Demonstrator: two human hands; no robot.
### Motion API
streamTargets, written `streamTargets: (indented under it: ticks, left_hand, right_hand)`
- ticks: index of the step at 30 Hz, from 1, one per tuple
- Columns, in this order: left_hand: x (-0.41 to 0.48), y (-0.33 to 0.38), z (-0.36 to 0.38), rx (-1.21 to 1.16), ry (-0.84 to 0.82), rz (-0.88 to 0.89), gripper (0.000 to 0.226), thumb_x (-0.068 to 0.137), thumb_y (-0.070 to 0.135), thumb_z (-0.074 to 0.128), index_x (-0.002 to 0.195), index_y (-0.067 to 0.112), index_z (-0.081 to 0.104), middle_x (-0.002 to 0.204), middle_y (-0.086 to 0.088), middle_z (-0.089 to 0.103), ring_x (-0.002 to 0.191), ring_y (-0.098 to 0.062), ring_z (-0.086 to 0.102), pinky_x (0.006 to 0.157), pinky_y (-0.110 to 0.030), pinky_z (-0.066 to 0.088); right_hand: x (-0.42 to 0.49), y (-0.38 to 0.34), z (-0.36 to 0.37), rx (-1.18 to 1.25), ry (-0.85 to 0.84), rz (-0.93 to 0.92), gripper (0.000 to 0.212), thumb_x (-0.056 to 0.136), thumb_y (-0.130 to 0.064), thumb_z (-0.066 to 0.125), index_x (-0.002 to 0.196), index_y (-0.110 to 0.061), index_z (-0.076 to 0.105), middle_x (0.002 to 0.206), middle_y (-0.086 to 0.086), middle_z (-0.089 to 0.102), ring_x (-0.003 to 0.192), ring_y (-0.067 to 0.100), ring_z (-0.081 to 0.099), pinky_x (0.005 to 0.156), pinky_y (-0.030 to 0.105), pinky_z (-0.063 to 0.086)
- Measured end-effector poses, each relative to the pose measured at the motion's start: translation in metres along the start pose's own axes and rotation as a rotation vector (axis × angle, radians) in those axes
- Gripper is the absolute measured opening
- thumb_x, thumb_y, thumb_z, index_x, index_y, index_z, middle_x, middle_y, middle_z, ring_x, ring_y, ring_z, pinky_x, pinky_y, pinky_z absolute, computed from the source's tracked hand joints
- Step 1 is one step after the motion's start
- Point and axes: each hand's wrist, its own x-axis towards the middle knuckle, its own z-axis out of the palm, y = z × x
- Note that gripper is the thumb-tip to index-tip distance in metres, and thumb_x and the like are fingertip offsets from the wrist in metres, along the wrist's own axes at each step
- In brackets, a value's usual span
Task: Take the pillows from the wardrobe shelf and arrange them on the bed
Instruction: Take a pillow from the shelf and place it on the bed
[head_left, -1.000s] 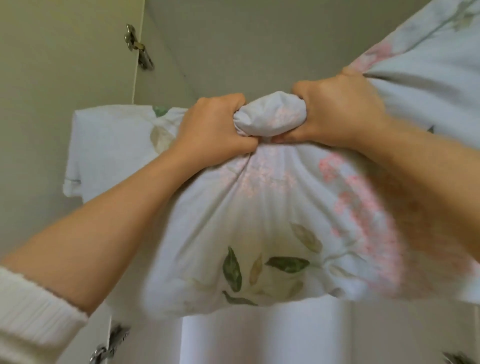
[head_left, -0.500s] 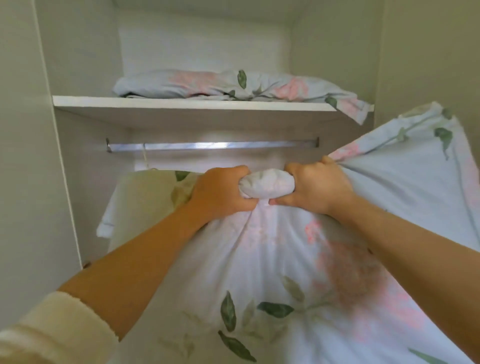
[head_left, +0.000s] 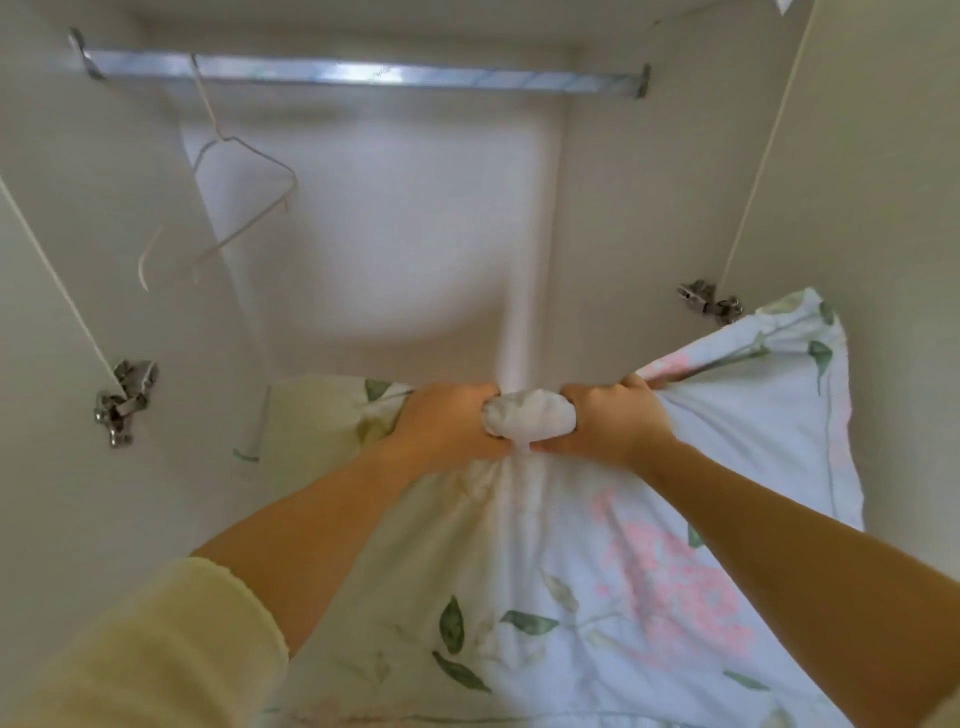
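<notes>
A large floral pillow (head_left: 597, 582), pale blue with pink flowers and green leaves, hangs in front of me inside the open wardrobe. My left hand (head_left: 447, 421) and my right hand (head_left: 613, 418) grip its top edge side by side, with a bunched knob of cloth (head_left: 530, 421) squeezed between them. The pillow's right corner (head_left: 800, 332) rises toward the wardrobe's right wall. The upper shelf and the second pillow are out of view.
A metal clothes rail (head_left: 363, 73) crosses the top of the wardrobe, with one white wire hanger (head_left: 234, 208) hanging at its left. Door hinges sit at the left (head_left: 122, 400) and right (head_left: 709, 301). Wardrobe walls close in on both sides.
The pillow has come down from the shelf level to below the rail, still held by both hands. My view has tilted down, so the shelf and the other pillow have left the frame.
</notes>
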Motion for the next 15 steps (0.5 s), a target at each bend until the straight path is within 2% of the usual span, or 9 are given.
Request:
streamTargets:
  ticks: [1, 3, 5, 10, 13, 15]
  left_hand:
    - [-0.006, -0.006, 0.011, -0.04, -0.038, 0.007, 0.047, 0.055, 0.055, 0.053, 0.084, 0.018, 0.059, 0.084, -0.004, 0.069, 0.081, -0.028, 0.062, 0.064, -0.025, 0.037]
    - [-0.019, -0.017, 0.033, -0.064, -0.106, -0.014, 0.024, 0.057, 0.047, 0.054, 0.066, 0.026, 0.047, 0.064, 0.003, 0.057, 0.068, -0.024, 0.056, 0.055, -0.024, 0.032]
    - [-0.034, -0.025, 0.054, -0.064, -0.156, -0.025, 0.027, 0.06, 0.042, 0.057, 0.056, 0.03, 0.033, 0.053, 0.009, 0.045, 0.059, -0.02, 0.049, 0.048, -0.022, 0.027]
    - [-0.066, -0.036, 0.098, -0.039, -0.245, -0.012, 0.033, 0.061, 0.039, 0.057, 0.054, 0.03, 0.026, 0.049, 0.009, 0.039, 0.055, -0.017, 0.043, 0.048, -0.017, 0.022]
    - [-0.078, -0.035, 0.119, -0.059, -0.267, -0.003, 0.028, 0.057, 0.038, 0.052, 0.053, 0.03, 0.025, 0.046, 0.01, 0.035, 0.054, -0.019, 0.044, 0.049, -0.016, 0.02]
    - [-0.081, -0.03, 0.133, -0.067, -0.316, 0.015, 0.025, 0.056, 0.038, 0.051, 0.055, 0.029, 0.027, 0.046, 0.01, 0.034, 0.055, -0.02, 0.044, 0.049, -0.015, 0.02]
  right_hand:
    - [-0.006, -0.004, 0.01, -0.015, -0.045, 0.007, 0.054, 0.072, -0.067, 0.055, 0.101, -0.022, 0.059, 0.102, 0.0, 0.07, 0.101, 0.023, 0.063, 0.093, 0.032, 0.037]
    - [-0.018, -0.012, 0.029, -0.004, -0.137, 0.033, 0.049, 0.074, -0.068, 0.053, 0.094, -0.024, 0.055, 0.096, -0.003, 0.07, 0.095, 0.022, 0.063, 0.09, 0.032, 0.037]
    - [-0.032, -0.019, 0.049, 0.029, -0.224, 0.05, 0.048, 0.074, -0.07, 0.049, 0.09, -0.025, 0.052, 0.089, -0.004, 0.069, 0.089, 0.021, 0.062, 0.086, 0.031, 0.034]
    - [-0.064, -0.031, 0.091, 0.115, -0.419, 0.074, 0.045, 0.077, -0.068, 0.047, 0.093, -0.026, 0.05, 0.09, -0.004, 0.069, 0.088, 0.021, 0.063, 0.09, 0.034, 0.031]
    - [-0.079, -0.03, 0.11, 0.138, -0.51, 0.096, 0.049, 0.078, -0.067, 0.047, 0.097, -0.023, 0.051, 0.093, -0.001, 0.069, 0.092, 0.022, 0.062, 0.095, 0.037, 0.029]
    - [-0.092, -0.025, 0.123, 0.16, -0.544, 0.119, 0.051, 0.077, -0.067, 0.048, 0.1, -0.021, 0.052, 0.093, -0.001, 0.069, 0.092, 0.022, 0.062, 0.093, 0.036, 0.03]
